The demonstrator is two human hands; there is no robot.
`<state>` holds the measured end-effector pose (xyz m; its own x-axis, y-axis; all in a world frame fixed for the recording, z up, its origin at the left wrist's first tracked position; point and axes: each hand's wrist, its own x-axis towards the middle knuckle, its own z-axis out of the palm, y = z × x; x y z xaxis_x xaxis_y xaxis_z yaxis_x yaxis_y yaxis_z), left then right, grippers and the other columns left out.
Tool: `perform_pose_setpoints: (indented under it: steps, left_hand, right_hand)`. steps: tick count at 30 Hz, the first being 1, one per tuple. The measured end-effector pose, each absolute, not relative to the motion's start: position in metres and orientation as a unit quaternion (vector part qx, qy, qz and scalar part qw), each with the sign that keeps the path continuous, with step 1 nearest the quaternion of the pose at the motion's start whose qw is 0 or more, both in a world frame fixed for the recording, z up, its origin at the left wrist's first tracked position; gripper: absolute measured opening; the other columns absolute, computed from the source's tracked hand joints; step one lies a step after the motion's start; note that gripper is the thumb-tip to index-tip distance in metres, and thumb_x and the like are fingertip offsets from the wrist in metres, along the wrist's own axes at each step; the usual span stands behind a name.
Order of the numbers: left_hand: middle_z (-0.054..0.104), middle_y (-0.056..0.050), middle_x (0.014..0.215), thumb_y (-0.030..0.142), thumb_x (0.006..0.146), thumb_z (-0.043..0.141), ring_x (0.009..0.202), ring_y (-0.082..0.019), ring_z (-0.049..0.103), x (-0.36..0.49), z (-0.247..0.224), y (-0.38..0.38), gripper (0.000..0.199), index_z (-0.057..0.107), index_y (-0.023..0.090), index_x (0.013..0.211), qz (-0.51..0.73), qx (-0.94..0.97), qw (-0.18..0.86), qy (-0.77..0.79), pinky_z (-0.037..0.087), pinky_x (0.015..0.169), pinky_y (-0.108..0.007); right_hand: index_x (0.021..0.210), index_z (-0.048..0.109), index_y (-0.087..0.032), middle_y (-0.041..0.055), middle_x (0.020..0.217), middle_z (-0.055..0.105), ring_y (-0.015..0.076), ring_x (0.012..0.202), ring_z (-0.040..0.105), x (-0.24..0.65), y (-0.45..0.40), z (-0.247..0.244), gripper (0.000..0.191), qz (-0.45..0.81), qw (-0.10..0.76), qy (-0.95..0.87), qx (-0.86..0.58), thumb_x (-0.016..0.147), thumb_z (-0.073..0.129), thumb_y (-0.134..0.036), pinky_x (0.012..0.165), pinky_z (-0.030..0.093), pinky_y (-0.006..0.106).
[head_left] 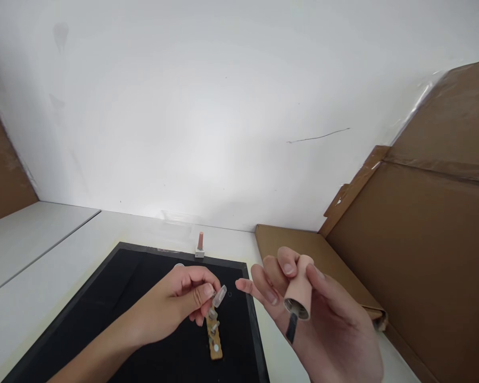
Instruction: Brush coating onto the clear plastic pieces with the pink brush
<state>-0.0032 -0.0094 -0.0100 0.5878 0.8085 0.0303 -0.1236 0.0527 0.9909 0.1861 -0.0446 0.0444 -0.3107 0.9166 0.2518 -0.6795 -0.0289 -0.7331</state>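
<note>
My right hand [327, 314] is raised at the right, fingers closed round a pale pink nail polish cap [301, 290]. Its dark brush [291, 326] points downward, with the bristles in the air. My left hand [183, 298] pinches a small piece beside a clear false nail [220, 296]; the fingers hide most of its lower end. Below those fingertips, a narrow yellowish strip [214, 340] lies on the black mat [151, 276], bearing several small pegs or tips and a white dot. A gap separates the brush from the clear nail.
A small bottle with a pink cap [200, 244] stands at the mat's far edge. Behind it, a clear plastic tray [175, 218] rests near the white wall [207, 106]. Brown cardboard [435, 234] rises on the right, and a flat cardboard piece [295, 239] lies beside the mat.
</note>
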Motion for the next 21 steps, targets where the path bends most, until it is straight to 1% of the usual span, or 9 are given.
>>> perform_pose_setpoints:
  steps: [3, 5, 8, 11, 13, 16, 19, 21]
  left_hand:
    - [0.051, 0.004, 0.058, 0.058, 0.078, 0.065, 0.052, -0.008, 0.045, -0.003, -0.009, -0.009, 0.045, 0.062, 0.014, 0.08, 0.35, 0.594, 0.665, 0.289, 0.039, 0.053, -0.021]
    - [0.05, 0.004, 0.058, 0.059, 0.077, 0.064, 0.052, -0.008, 0.045, -0.002, -0.008, -0.008, 0.046, 0.062, 0.014, 0.08, 0.35, 0.594, 0.665, 0.288, 0.039, 0.053, -0.021]
    - [0.051, 0.003, 0.059, 0.06, 0.077, 0.064, 0.053, -0.009, 0.045, -0.002, -0.008, -0.008, 0.047, 0.062, 0.014, 0.08, 0.349, 0.597, 0.663, 0.284, 0.04, 0.053, -0.021]
    - [0.052, 0.002, 0.061, 0.061, 0.077, 0.063, 0.054, -0.009, 0.046, -0.002, -0.007, -0.009, 0.048, 0.062, 0.014, 0.079, 0.347, 0.603, 0.66, 0.284, 0.04, 0.054, -0.022]
    - [0.052, 0.002, 0.062, 0.062, 0.077, 0.063, 0.054, -0.009, 0.046, -0.002, -0.006, -0.009, 0.048, 0.063, 0.014, 0.08, 0.346, 0.603, 0.659, 0.287, 0.04, 0.053, -0.022]
    - [0.051, 0.002, 0.06, 0.062, 0.077, 0.063, 0.053, -0.009, 0.046, -0.002, -0.004, -0.009, 0.048, 0.062, 0.014, 0.08, 0.346, 0.603, 0.659, 0.288, 0.04, 0.053, -0.022]
    - [0.05, 0.003, 0.059, 0.061, 0.077, 0.063, 0.052, -0.009, 0.045, -0.003, -0.004, -0.01, 0.048, 0.061, 0.014, 0.08, 0.345, 0.603, 0.657, 0.293, 0.039, 0.054, -0.023]
    - [0.049, 0.003, 0.058, 0.061, 0.077, 0.063, 0.052, -0.009, 0.045, -0.003, -0.006, -0.01, 0.047, 0.061, 0.014, 0.08, 0.347, 0.605, 0.654, 0.294, 0.039, 0.054, -0.022]
  right_hand:
    - [0.074, 0.068, -0.02, -0.0004, 0.07, 0.056, 0.0121, 0.069, 0.056, 0.187, -0.046, 0.043, 0.018, 0.687, 0.573, -0.411, -0.174, 0.086, 0.062, -0.033, 0.082, 0.054, 0.03]
    - [0.074, 0.069, -0.022, 0.0007, 0.074, 0.058, 0.0135, 0.072, 0.057, 0.187, -0.047, 0.041, 0.018, 0.65, 0.579, -0.441, -0.218, 0.085, 0.064, -0.035, 0.078, 0.054, 0.028]
    - [0.073, 0.069, -0.023, 0.001, 0.076, 0.058, 0.0161, 0.075, 0.057, 0.183, -0.05, 0.036, 0.02, 0.53, 0.6, -0.522, -0.295, 0.079, 0.07, -0.042, 0.078, 0.052, 0.028]
    - [0.075, 0.069, -0.026, 0.0001, 0.072, 0.057, 0.019, 0.076, 0.056, 0.179, -0.052, 0.034, 0.02, 0.425, 0.595, -0.586, -0.35, 0.079, 0.07, -0.046, 0.084, 0.048, 0.034]
    - [0.077, 0.067, -0.027, 0.0001, 0.07, 0.058, 0.0207, 0.077, 0.056, 0.177, -0.052, 0.034, 0.017, 0.377, 0.573, -0.632, -0.36, 0.082, 0.067, -0.043, 0.088, 0.044, 0.039]
    - [0.075, 0.064, -0.027, -0.0001, 0.069, 0.059, 0.0214, 0.077, 0.056, 0.176, -0.05, 0.035, 0.012, 0.304, 0.541, -0.704, -0.346, 0.086, 0.064, -0.033, 0.094, 0.039, 0.044]
    - [0.07, 0.059, -0.026, -0.0011, 0.07, 0.058, 0.0199, 0.073, 0.055, 0.177, -0.048, 0.035, 0.017, 0.248, 0.525, -0.736, -0.347, 0.086, 0.061, -0.024, 0.095, 0.036, 0.045]
    - [0.071, 0.058, -0.026, -0.0016, 0.07, 0.057, 0.0191, 0.071, 0.054, 0.178, -0.047, 0.034, 0.017, 0.215, 0.522, -0.744, -0.358, 0.086, 0.059, -0.02, 0.096, 0.035, 0.045]
